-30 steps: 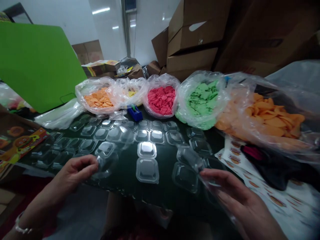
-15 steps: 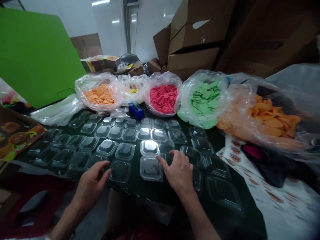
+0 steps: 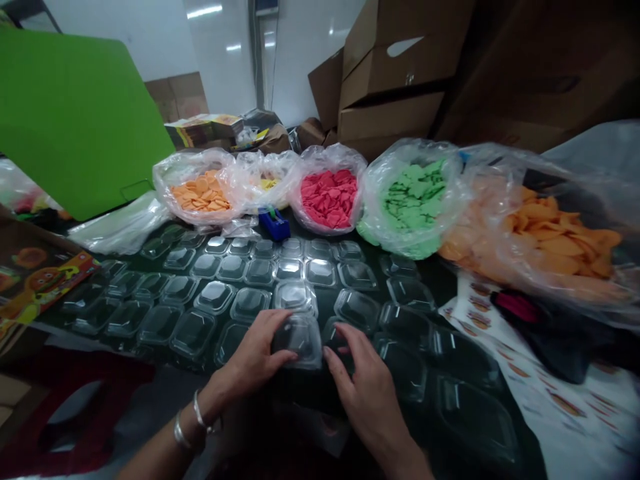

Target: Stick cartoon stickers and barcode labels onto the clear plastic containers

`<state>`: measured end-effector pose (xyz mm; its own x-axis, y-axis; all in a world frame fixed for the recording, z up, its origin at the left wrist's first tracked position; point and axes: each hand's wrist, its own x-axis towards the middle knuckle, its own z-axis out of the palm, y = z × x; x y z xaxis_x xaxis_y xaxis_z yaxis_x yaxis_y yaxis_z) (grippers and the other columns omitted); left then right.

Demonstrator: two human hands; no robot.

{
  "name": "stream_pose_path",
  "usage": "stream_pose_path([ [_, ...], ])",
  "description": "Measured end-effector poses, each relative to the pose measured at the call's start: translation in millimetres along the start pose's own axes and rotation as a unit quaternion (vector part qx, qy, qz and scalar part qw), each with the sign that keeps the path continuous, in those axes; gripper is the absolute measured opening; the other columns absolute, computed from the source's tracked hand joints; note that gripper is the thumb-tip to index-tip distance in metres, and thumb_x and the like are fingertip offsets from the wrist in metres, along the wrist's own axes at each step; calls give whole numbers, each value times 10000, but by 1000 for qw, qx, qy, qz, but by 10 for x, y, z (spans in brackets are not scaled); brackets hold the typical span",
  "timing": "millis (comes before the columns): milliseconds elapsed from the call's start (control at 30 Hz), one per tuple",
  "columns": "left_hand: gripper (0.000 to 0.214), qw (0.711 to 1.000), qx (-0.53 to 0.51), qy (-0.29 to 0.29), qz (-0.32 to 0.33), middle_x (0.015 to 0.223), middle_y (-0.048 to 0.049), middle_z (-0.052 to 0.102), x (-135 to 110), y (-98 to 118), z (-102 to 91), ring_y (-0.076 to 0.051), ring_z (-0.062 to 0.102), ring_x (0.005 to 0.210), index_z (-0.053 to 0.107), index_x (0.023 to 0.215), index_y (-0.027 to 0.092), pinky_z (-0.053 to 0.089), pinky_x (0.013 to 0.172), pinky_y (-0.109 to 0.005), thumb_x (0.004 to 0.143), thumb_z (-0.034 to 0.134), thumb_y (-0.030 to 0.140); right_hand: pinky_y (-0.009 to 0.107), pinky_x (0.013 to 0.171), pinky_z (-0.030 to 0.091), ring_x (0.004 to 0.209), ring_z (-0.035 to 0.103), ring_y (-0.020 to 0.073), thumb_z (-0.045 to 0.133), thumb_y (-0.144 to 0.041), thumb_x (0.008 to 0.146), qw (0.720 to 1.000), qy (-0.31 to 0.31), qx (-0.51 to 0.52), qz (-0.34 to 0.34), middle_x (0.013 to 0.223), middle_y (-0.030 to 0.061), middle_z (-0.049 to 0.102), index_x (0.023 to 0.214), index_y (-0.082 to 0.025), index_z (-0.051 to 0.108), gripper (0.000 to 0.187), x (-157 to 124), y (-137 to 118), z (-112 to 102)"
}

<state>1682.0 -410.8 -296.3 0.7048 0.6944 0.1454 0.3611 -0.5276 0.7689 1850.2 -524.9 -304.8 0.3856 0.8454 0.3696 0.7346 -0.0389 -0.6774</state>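
My left hand reaches around the left side of a clear plastic container near the table's front edge, thumb at its near side and fingers at its far side. My right hand curves over another clear plastic container just to the right, its thumb and index finger at that container's edges. The hand covers much of this second container. Several more clear containers lie in rows on the dark green table beyond and on both sides of my hands.
Along the back stand clear bags of orange, yellow, red, green and darker orange pieces. A blue tape dispenser sits before them. Printed sheets and a black cloth lie right.
My left hand has moved right, from beside the containers onto one in front of me. My right hand has shifted slightly down and right, over the neighbouring container.
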Motion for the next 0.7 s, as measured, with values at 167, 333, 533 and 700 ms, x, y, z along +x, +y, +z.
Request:
stream_pose_path([
  [167,609,992,-106,56,-39,1291,-89,521,13,105,-22,-256,472,1203,526,1253,221,374,1043,-428,676,691,122,382,778,557,957,632,229,418,-398,932,997,15,66,40,1160,138,611,1263,-155,457,413,56,-58,15],
  [333,589,949,-253,155,-106,1316,-95,522,13,66,-212,-275,516,1176,518,1253,205,419,999,-431,696,704,256,413,875,521,1068,584,249,508,-323,894,998,17,13,-60,1192,131,595,1232,-177,483,369,92,-111,-19],
  [533,579,967,-167,167,-101,1282,-82,559,-415,-9,-698,-282,496,1203,555,1229,223,382,1044,-436,683,745,261,530,881,479,1121,551,365,743,-189,616,956,-148,-178,-181,1252,170,579,1289,-197,503,714,147,-33,201],
  [700,652,977,-45,165,-130,1310,-66,535,-907,37,-1018,-235,486,1215,499,1292,257,363,1077,-411,690,734,169,448,658,544,868,659,324,663,-350,655,948,-100,-109,-281,1060,130,675,1285,-259,495,659,304,655,514],
])
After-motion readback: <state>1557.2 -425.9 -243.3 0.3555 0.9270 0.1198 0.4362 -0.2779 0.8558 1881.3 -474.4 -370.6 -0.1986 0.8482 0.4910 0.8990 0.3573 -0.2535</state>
